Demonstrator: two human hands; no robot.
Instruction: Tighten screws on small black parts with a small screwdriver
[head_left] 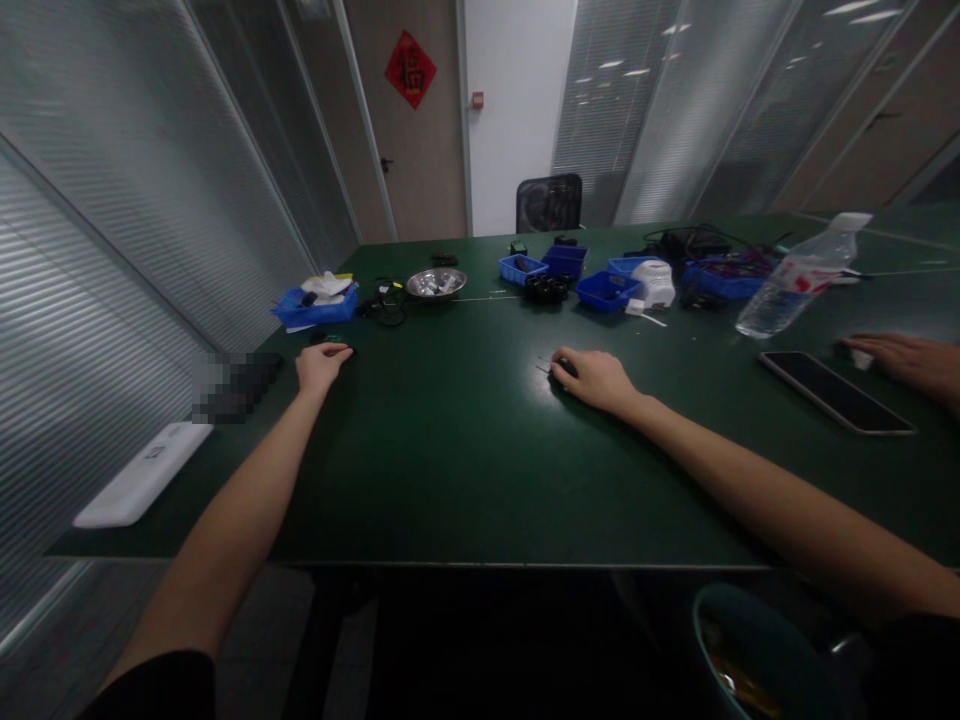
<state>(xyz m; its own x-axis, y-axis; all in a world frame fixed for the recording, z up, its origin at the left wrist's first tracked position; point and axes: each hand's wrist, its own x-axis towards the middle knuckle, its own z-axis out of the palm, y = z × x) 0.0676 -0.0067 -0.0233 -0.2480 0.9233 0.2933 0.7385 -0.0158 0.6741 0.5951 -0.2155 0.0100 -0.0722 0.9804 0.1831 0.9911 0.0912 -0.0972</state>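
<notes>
My left hand [321, 368] rests on the left part of the green table, fingers pressed together in a pinch; a dark bit shows at the fingertips, too small to name. Just behind it lies a small dark piece with green on it [327, 338]. Further right, my right hand [596, 378] is closed around a small black part with two thin metal leads [564, 368], low over the tabletop. The leads point left, away from my fingers. Both forearms reach in from the near edge.
Along the back stand a blue basket [319, 312], a metal bowl [436, 288], black cables [547, 289] and a blue tray [604, 292]. A plastic bottle [799, 280], a phone [836, 392] and another person's hand [907, 358] are at right. A white box [142, 475] lies left.
</notes>
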